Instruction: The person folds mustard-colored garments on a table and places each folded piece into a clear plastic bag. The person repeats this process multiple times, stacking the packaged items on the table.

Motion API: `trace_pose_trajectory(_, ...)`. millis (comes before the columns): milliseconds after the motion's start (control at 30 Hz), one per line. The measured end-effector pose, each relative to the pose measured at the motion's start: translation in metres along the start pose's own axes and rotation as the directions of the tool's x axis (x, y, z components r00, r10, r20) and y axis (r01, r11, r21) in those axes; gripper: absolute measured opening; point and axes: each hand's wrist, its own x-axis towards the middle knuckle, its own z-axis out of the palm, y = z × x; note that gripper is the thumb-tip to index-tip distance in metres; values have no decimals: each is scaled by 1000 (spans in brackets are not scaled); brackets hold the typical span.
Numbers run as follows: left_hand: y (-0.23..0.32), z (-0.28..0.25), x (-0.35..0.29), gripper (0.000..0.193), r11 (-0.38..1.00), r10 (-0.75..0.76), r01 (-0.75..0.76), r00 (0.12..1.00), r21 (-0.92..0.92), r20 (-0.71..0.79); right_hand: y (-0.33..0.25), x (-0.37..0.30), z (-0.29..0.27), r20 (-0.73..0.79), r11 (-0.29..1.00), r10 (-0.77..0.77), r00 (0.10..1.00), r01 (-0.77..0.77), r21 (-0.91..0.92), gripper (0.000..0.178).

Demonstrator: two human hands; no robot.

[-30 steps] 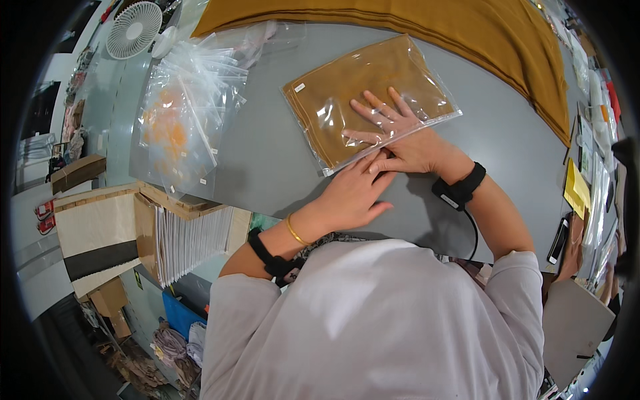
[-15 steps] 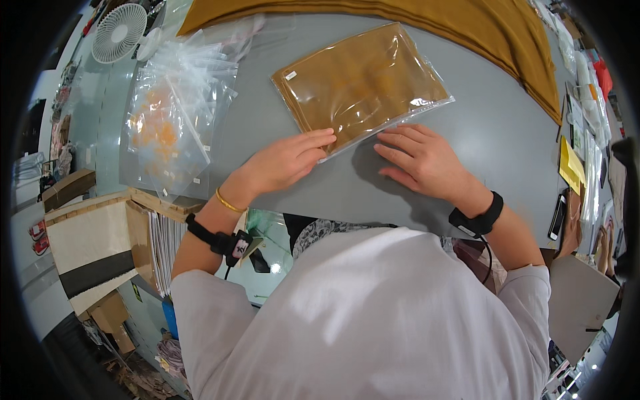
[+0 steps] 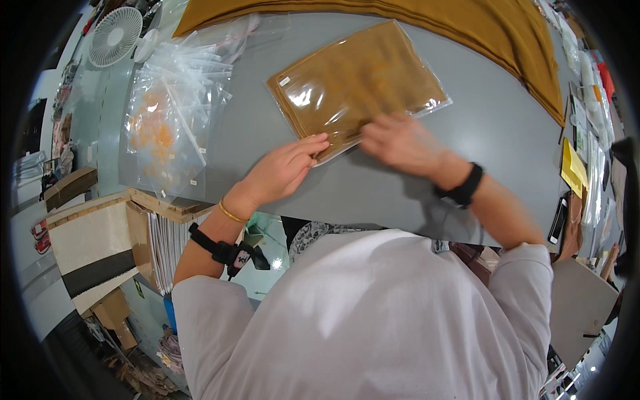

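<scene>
A clear plastic bag [image 3: 360, 80] with folded mustard-brown fabric inside lies tilted on the grey table, glossy with reflections. A small white label sits near its left corner. My left hand [image 3: 283, 167] rests its outstretched fingers on the bag's near corner, pressing it to the table. Over the near edge, further right, is my right hand [image 3: 400, 147]; motion smears its fingers, so their pose and any grip on the edge cannot be made out.
A pile of clear bags [image 3: 163, 120] with orange patches lies at the left. Mustard-brown fabric [image 3: 467, 27] spreads along the far edge. A white fan [image 3: 115, 37] stands far left. At the right edge lie a yellow packet [image 3: 573, 167] and a dark phone [image 3: 557, 219].
My right hand has moved left along the bag's near edge and now overlaps it. My left hand stays at the near corner; it and the bag have shifted slightly left.
</scene>
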Motion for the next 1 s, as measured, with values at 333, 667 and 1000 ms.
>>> trace_pose_trajectory(333,18,-14,74,57,968,6,2,1000,250,-31,78,-29,-42,-29,923,378,925,-374,94,69)
trace_pose_trajectory(667,-37,35,117,84,890,-17,140,961,435,-275,90,13,23,69,948,317,946,-318,2,92)
trace_pose_trajectory(1000,-12,7,42,51,943,-300,330,776,-48,-556,105,-15,10,169,922,383,908,-387,-10,85)
